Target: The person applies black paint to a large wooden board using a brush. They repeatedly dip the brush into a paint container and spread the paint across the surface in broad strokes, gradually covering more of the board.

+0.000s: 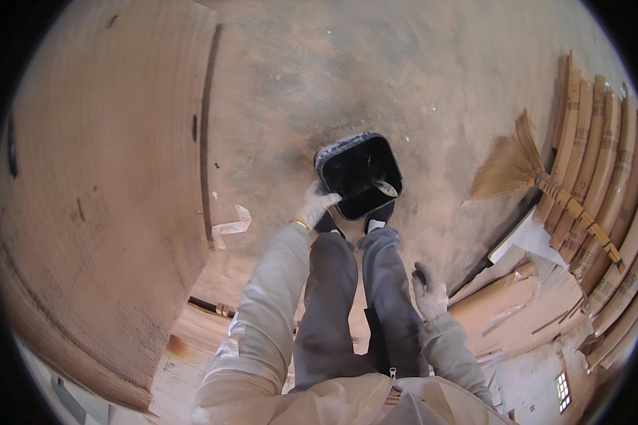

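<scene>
A black, square-mouthed plastic bin with rounded corners stands or hangs just in front of my feet, whitish dust along its far rim. My left hand, in a pale glove with a yellow band at the wrist, grips the bin's near left edge. Inside the bin lies a small pale scrap; what it is I cannot make out. My right hand, also gloved, hangs beside my right leg with its fingers apart and dark at the tips. Nothing shows in it.
A straw broom leans at the right against a row of brown taped cardboard bundles. A large brown cardboard stack fills the left side. Near it a torn white strip lies on the dusty concrete floor. More cardboard lies right of my legs.
</scene>
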Available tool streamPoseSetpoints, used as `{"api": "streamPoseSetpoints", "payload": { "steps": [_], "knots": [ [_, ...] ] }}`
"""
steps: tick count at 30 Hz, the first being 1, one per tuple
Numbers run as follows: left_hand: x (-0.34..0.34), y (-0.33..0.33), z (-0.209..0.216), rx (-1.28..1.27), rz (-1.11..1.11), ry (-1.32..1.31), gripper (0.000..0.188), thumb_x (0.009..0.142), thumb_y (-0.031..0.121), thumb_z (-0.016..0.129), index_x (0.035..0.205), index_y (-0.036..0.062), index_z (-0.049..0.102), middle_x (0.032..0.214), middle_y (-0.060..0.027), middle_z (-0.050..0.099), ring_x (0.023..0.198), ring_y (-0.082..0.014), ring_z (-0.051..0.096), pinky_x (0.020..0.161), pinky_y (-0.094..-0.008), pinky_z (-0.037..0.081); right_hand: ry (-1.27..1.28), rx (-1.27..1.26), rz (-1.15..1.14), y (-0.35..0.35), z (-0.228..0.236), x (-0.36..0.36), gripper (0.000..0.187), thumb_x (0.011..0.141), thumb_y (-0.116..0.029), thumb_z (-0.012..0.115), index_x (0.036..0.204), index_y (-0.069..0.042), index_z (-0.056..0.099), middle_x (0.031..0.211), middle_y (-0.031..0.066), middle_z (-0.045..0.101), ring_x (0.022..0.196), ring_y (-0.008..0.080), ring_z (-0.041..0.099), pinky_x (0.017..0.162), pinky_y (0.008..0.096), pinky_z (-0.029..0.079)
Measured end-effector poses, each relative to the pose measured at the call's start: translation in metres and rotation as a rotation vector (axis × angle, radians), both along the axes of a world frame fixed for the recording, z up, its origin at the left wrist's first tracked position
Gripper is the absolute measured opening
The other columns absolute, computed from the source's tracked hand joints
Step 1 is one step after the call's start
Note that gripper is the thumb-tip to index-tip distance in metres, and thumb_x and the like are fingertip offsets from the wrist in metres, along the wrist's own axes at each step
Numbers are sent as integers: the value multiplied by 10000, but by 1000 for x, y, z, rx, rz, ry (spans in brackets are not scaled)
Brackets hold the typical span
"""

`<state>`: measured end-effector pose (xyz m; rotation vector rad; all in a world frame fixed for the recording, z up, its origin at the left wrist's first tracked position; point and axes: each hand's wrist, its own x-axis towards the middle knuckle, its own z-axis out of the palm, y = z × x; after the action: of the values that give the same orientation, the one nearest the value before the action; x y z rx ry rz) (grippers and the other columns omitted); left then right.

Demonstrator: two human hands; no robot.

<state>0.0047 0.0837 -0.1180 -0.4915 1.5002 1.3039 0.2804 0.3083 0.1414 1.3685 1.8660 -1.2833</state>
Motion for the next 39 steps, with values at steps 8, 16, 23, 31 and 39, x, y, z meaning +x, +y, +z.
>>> {"api": "streamPoseSetpoints", "payload": {
  "steps": [8,16,23,31,39],
  "knots": [
    [-11,11,214,-45,60,79,703,800,109,911,1423,-28,614,1391,-166,705,1301,-290,649,1154,-397,483,107,613,969,-7,8,-187,307,954,-186,631,1243,-103,693,1099,114,691,1057,318,678,908,471,517],
    [23,-16,378,-75,193,178,690,821,157,929,1398,-55,617,1343,-180,714,1246,-272,667,1078,-387,527,-27,648,1641,-25,86,-243,181,935,-191,654,1029,-155,804,1034,71,785,1089,250,663,897,429,452],
    [44,-18,476,-75,304,263,708,842,306,891,1411,-32,639,1321,-182,735,1248,-296,679,1106,-380,508,180,786,1679,-15,218,-271,171,925,-189,655,1038,-132,770,1051,109,780,1085,287,668,925,439,448],
    [52,22,582,241,562,273,475,937,222,820,1337,7,683,1215,-107,764,1052,-238,722,974,-409,573,450,931,1857,18,355,-322,177,876,-203,691,964,-120,820,969,93,794,994,286,731,856,436,527],
    [52,62,608,365,671,279,397,945,231,823,1268,26,715,1162,-118,776,998,-259,746,932,-416,591,551,919,1805,56,444,-327,229,818,-128,730,1036,-112,800,1030,137,796,1060,349,750,950,484,545]
  ]
}}
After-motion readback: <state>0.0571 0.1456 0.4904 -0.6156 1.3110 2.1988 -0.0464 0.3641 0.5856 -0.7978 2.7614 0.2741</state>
